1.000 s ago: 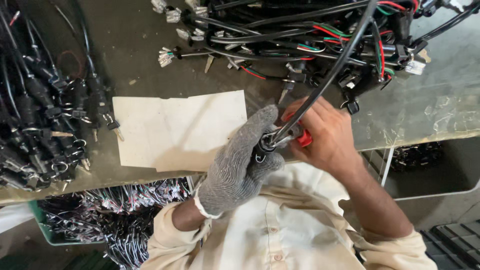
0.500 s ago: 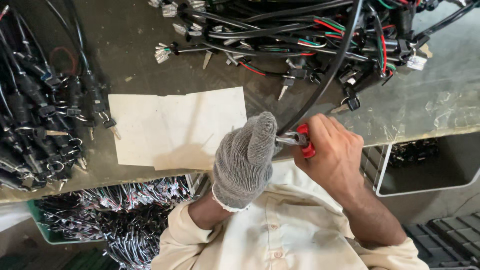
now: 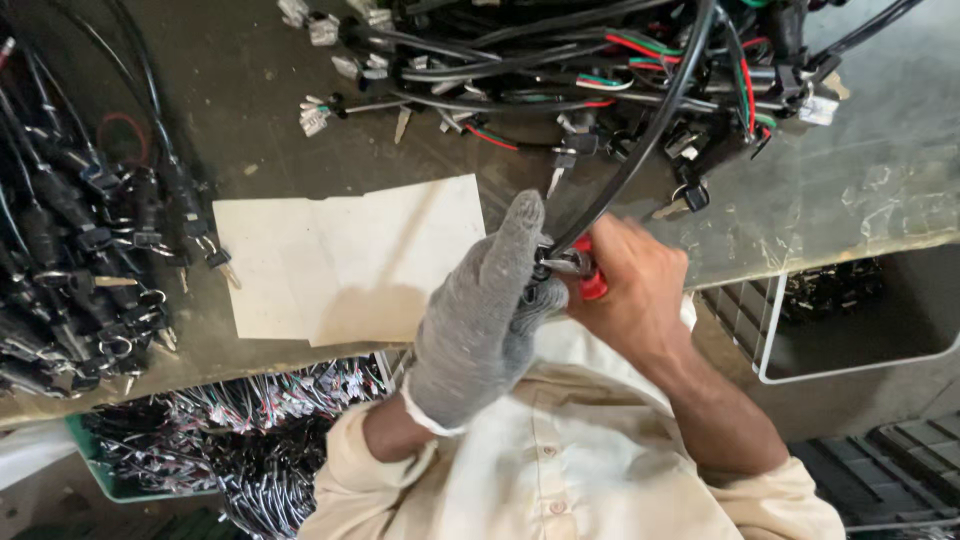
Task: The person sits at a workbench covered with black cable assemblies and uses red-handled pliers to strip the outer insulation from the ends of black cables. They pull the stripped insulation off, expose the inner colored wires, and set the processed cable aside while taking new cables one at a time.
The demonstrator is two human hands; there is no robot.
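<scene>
Left hand [image 3: 480, 320]: in grey knitted glove, grip pinching thick black cable [image 3: 640, 150] near its end, steadying it just above bench [image 3: 880, 200] edge.
Right hand [image 3: 635, 285]: bare, grip pressed together around red-handled pliers [image 3: 585, 272], jaws at cable end.
Cable: arcs up into tangled wire harness pile [image 3: 600, 70].
Nearby: pale cardboard sheet [image 3: 340, 260] flat on bench.

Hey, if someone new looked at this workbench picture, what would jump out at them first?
Mid-frame, the grey-gloved left hand and the bare right hand meet on a black cable, the right one gripping a red-handled tool. Above them, a tangle of wire harnesses covers the bench top. A pale sheet of paper lies just left of the hands.
</scene>
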